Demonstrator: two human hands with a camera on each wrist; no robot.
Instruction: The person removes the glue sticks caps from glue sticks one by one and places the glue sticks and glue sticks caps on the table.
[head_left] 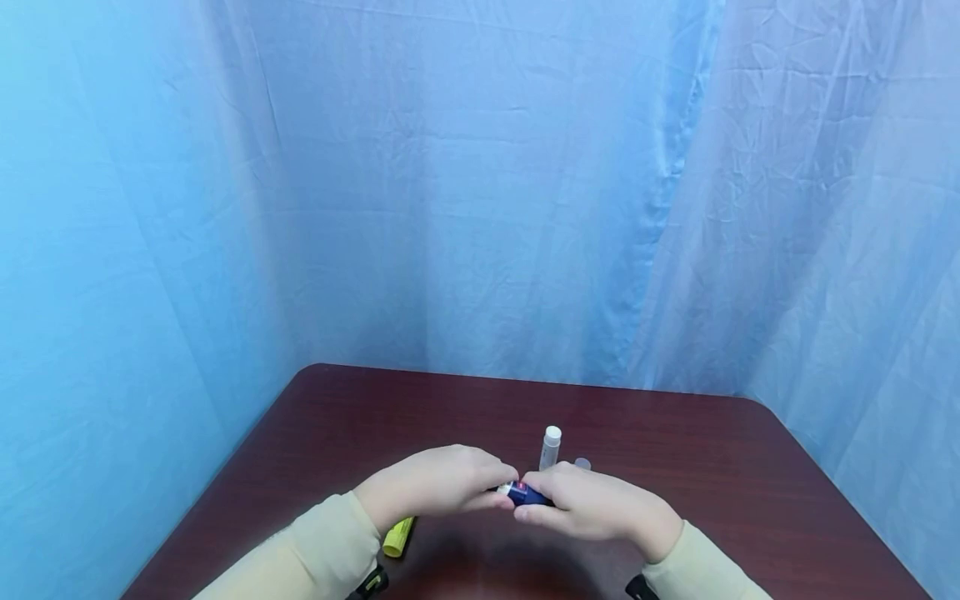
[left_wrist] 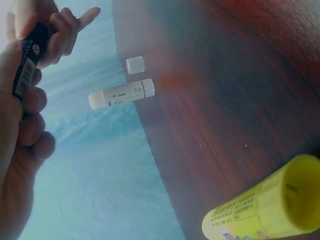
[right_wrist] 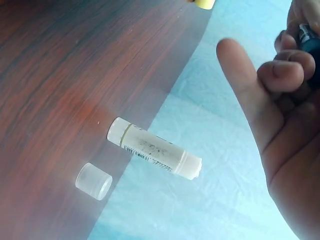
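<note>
A dark blue glue stick (head_left: 527, 493) with a label is held level between both hands, above the table. My left hand (head_left: 450, 482) grips one end, with thumb and fingers round it. The other end is pinched by my right hand (head_left: 592, 504), and one of that hand's fingers sticks out straight in the right wrist view. Just beyond the right hand stands a white glue stick (right_wrist: 152, 147), upright and uncapped, with its white tip showing. Its pale cap (right_wrist: 94, 181) stands beside it. Near the left wrist, a yellow tube (left_wrist: 260, 205) with a hollow end appears to lie on the table.
The dark red-brown wooden table (head_left: 435, 400) has rounded far corners. Pale blue curtains (head_left: 480, 208) hang behind it and along both sides. A dark wrist strap (head_left: 369, 582) shows at the left sleeve.
</note>
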